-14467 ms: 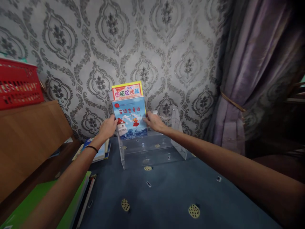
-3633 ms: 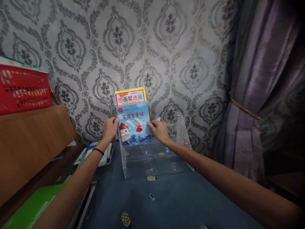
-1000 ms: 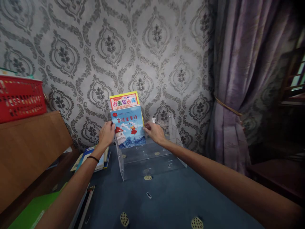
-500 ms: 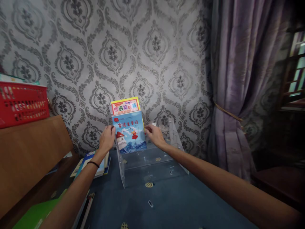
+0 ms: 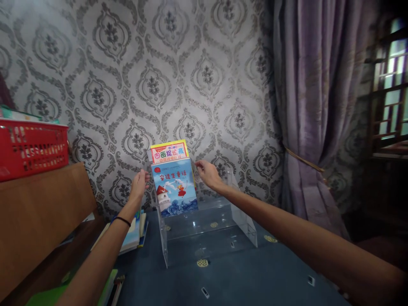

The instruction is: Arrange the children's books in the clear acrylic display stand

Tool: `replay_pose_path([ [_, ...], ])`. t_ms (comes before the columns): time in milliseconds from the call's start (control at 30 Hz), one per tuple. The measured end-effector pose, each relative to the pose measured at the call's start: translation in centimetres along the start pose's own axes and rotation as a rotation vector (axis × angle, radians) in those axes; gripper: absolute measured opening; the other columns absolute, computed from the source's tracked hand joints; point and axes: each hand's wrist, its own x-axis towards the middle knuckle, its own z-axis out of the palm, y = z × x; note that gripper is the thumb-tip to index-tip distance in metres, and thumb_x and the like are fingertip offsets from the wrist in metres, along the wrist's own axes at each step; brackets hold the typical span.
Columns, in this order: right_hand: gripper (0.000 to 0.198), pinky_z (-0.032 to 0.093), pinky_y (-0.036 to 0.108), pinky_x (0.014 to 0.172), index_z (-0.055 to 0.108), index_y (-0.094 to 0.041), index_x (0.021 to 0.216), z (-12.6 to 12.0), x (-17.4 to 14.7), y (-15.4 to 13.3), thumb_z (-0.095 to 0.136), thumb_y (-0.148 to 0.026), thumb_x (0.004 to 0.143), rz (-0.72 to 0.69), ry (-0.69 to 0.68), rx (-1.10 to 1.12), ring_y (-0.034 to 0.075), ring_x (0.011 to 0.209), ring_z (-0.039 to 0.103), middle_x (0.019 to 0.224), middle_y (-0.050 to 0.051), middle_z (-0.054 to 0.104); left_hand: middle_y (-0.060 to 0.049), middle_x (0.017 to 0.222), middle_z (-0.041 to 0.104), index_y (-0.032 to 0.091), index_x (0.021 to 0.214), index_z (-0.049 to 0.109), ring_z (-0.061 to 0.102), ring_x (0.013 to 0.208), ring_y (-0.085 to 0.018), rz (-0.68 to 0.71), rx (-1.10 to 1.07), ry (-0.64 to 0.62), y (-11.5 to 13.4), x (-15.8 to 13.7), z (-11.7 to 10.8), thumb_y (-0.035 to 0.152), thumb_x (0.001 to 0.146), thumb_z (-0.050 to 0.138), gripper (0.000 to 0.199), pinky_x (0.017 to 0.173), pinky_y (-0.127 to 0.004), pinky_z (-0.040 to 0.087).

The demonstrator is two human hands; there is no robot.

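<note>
A blue picture book with red lettering stands upright on a clear acrylic rack, towards its left side. Behind it rises a taller yellow-and-pink book, its lower part covered. My left hand is just off the blue book's left edge, fingers apart and holding nothing. On the other side, my right hand hovers close to the books' right edge, fingers loosely extended and nothing in them. The rack's lower steps, nearer to me, hold no books.
A red plastic basket sits on a wooden box at the left. Several books lie beside the rack on the blue tablecloth. A green folder is at the near left; a purple curtain hangs at the right.
Both hands have let go of the blue book's edges and moved slightly outward. The book stays standing on the rack. The camera view has tilted up a little.
</note>
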Motion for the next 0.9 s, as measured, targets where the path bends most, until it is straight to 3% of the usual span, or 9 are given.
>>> replay_pose_path([
  [400,0.037,0.054,0.033,0.091,0.071,-0.017,0.114,0.4,-0.3,0.8,0.048,-0.008,0.087,-0.031,-0.04,0.003,0.024,0.105,0.072,0.11,0.011,0.077,-0.021,0.131,0.066,0.014,0.112,0.065,0.064,0.121,-0.028,-0.168,-0.162,-0.052,0.0,0.2,0.3,0.049,0.101,0.035,0.048,0.089,-0.038,0.052],
  [633,0.035,0.055,0.037,0.088,0.069,-0.016,0.111,-0.1,-1.1,1.1,0.047,-0.012,0.084,-0.046,0.006,0.058,0.024,0.096,0.073,0.105,0.013,0.077,-0.019,0.13,0.067,0.017,0.107,0.065,0.062,0.122,-0.027,-0.192,-0.251,-0.05,-0.3,-0.5,-0.5,0.056,0.1,0.04,0.047,0.088,-0.035,0.051],
  [733,0.032,0.056,0.04,0.084,0.067,-0.015,0.111,-0.7,-3.0,0.5,0.045,-0.021,0.087,-0.07,0.054,0.082,0.025,0.096,0.072,0.105,0.014,0.076,-0.019,0.123,0.069,0.016,0.102,0.064,0.065,0.114,-0.027,-0.226,-0.287,-0.029,0.0,-1.3,-1.6,0.055,0.099,0.041,0.045,0.081,-0.034,0.053],
  [833,0.028,0.055,0.032,0.063,0.067,-0.017,0.104,-0.8,-7.1,-0.8,0.049,-0.036,0.092,-0.132,0.088,0.17,0.025,0.088,0.071,0.097,0.013,0.075,-0.017,0.111,0.07,0.016,0.096,0.063,0.067,0.106,-0.026,-0.273,-0.299,0.002,0.5,-2.2,-3.2,0.051,0.099,0.043,0.041,0.076,-0.033,0.055],
  [900,0.028,0.049,0.026,0.051,0.067,-0.018,0.1,-0.1,-10.8,-2.1,0.05,-0.04,0.094,-0.18,0.027,0.226,0.022,0.077,0.07,0.087,0.009,0.074,-0.015,0.106,0.07,0.016,0.092,0.063,0.067,0.103,-0.024,-0.307,-0.291,0.018,0.7,-2.8,-4.7,0.046,0.1,0.043,0.037,0.074,-0.031,0.056],
])
